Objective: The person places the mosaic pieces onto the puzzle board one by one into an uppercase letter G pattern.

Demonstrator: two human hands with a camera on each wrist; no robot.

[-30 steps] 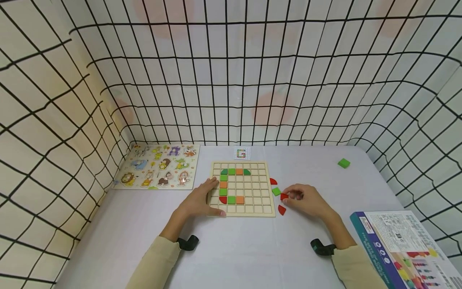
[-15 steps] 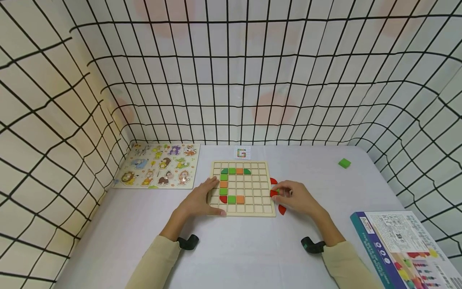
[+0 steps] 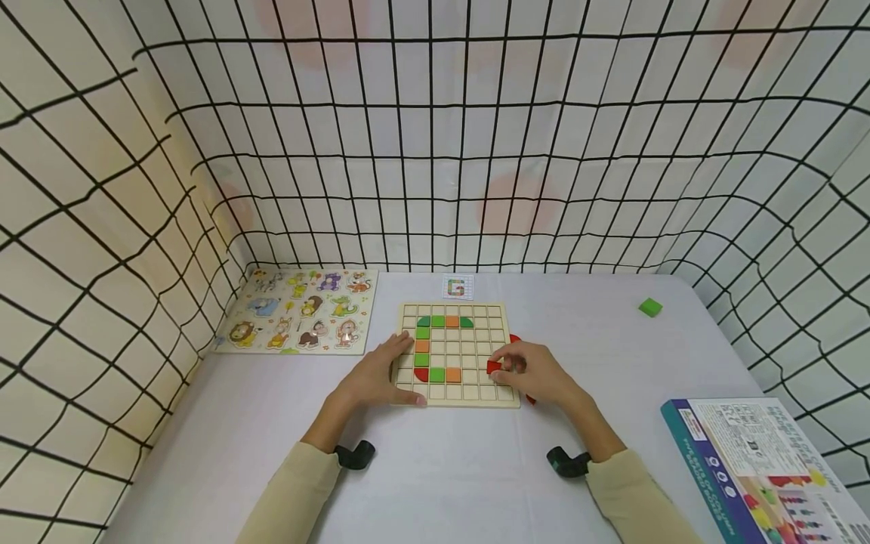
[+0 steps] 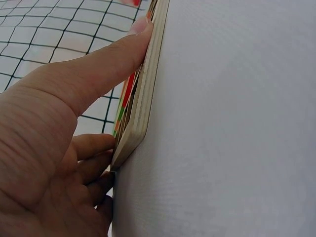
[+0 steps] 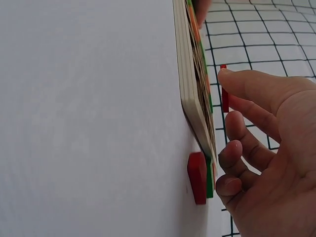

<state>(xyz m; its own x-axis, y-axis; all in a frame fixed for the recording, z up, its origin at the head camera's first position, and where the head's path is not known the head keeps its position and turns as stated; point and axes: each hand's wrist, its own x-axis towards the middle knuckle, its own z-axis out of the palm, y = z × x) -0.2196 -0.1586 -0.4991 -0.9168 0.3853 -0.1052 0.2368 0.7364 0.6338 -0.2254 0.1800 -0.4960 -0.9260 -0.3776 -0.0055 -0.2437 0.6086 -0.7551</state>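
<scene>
A wooden grid board lies in the middle of the table, with green, orange and red tiles forming a C-like shape on its left part. My left hand rests at its near left corner; the thumb lies along the front edge and the other fingers touch the left side. Over the board's right part my right hand pinches a red tile between thumb and index finger. The right wrist view shows this tile above the board, its other fingers loosely curled. A small picture card with a G-shaped pattern lies behind the board.
Beside the board's right edge lie a red tile and a green tile. Another green tile sits far right. An animal puzzle lies at the back left, a box at the front right. Black netting surrounds the table.
My right hand has moved left with the red tile, from beside the board to over its right part. The left hand has stayed at the board's corner.
</scene>
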